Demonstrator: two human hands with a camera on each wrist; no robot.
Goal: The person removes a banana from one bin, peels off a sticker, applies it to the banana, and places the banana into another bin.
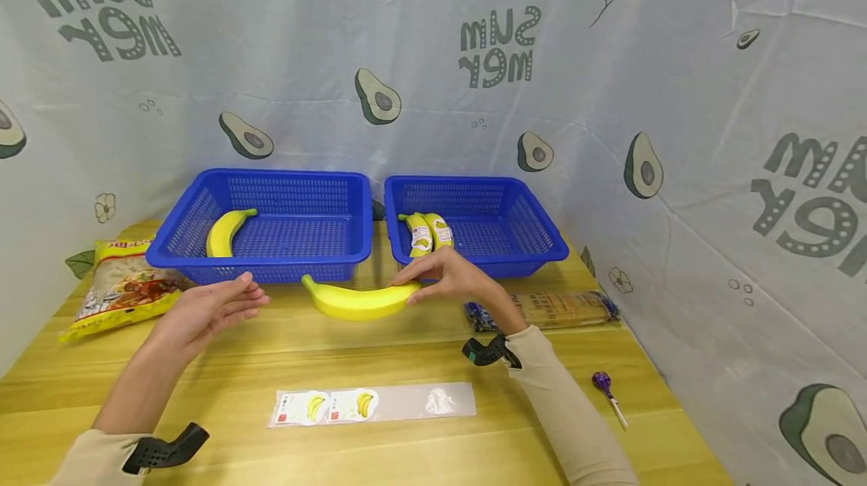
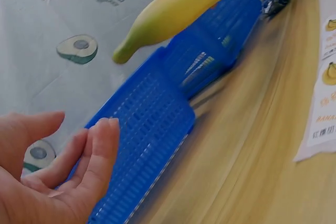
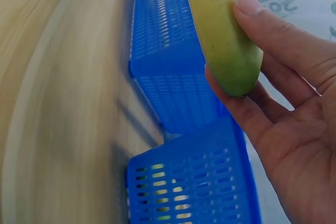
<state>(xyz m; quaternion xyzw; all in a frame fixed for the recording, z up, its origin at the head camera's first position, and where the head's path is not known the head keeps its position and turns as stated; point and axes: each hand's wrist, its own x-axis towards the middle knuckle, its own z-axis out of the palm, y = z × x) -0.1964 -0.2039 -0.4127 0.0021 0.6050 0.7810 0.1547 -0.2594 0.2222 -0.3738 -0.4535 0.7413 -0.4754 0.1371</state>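
A person stands at a wooden table (image 1: 223, 373) draped behind with avocado-print cloth. Their right hand (image 1: 452, 275) pinches one end of a yellow banana (image 1: 359, 301) between thumb and fingers, holding it level above the table, just in front of two blue baskets. The left hand (image 1: 215, 307) is open beside the banana's stem end, palm turned inward, fingers relaxed, holding nothing. The left basket (image 1: 264, 181) holds one banana (image 1: 226, 232); the right basket (image 1: 474, 189) holds two stickered bananas (image 1: 427, 233). A sticker strip (image 1: 372, 403) lies near the table's front edge, a yellow snack bag (image 1: 122, 287) far left, a noodle packet (image 1: 555, 309) and a purple lollipop (image 1: 603, 382) to the right.
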